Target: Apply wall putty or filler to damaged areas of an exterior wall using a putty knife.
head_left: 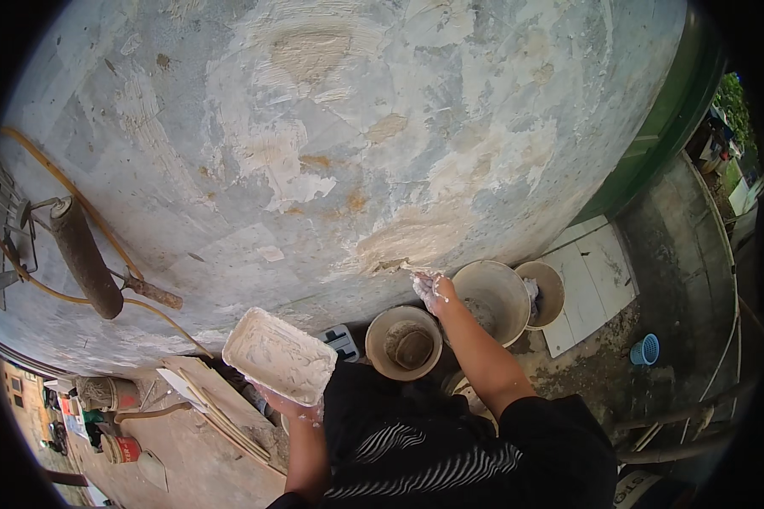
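Observation:
My left hand (295, 409) grips a white rectangular tub (244, 346) from below and holds it tilted toward me. Wet, cream-coloured plaster (282, 358) coats the inside of the tub. My right hand (434, 293), its fingers smeared with plaster, is closed against the lower part of the wall (475, 182). Whatever is in its fingers is too small and plaster-covered to name. Just above it spreads a damp beige patch (424, 237), with a rough darker spot at its lower edge beside my fingertips.
A paint roller (85, 259) hangs at the left by a yellow hose (115, 237). Below my right arm stand a round bucket (373, 343), a larger pale bucket (514, 293) and a smaller one (552, 293). A blue plastic basket (644, 349) sits on the floor at right; boards (221, 407) lie lower left.

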Tool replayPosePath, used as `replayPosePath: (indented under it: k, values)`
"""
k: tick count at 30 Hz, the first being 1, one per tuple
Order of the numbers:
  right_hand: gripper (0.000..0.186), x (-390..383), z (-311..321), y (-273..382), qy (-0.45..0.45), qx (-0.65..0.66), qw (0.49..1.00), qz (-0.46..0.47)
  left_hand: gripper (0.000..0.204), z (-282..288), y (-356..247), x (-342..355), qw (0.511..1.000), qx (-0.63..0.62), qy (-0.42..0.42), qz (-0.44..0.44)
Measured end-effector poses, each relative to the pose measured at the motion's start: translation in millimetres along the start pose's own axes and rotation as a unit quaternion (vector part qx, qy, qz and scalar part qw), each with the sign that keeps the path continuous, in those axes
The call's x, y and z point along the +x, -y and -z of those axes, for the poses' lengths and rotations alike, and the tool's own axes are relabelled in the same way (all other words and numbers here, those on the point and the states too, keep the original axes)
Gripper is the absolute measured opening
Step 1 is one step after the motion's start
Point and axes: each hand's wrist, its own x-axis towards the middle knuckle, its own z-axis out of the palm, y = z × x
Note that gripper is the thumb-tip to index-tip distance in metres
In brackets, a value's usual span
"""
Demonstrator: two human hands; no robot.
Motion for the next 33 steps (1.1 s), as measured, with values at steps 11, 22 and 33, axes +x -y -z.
replayPosePath:
  k: [11, 22, 33]
  values:
    - [0.021, 42, -15, 20, -0.064, 0.135, 0.988, 0.023, 0.063, 0, -3, 7, 0.999, -0.038, -0.008, 0.010]
    - [0.026, -2, 15, 36, -0.109, 0.048, 0.992, 0.029, 0.062, -10, -1, 0, 1.000, -0.008, 0.000, 0.025]
    - [0.021, 16, -23, 41, -0.045, 0.063, 0.996, 0.047, 0.061, -7, 1, 1, 0.999, -0.002, -0.001, 0.033]
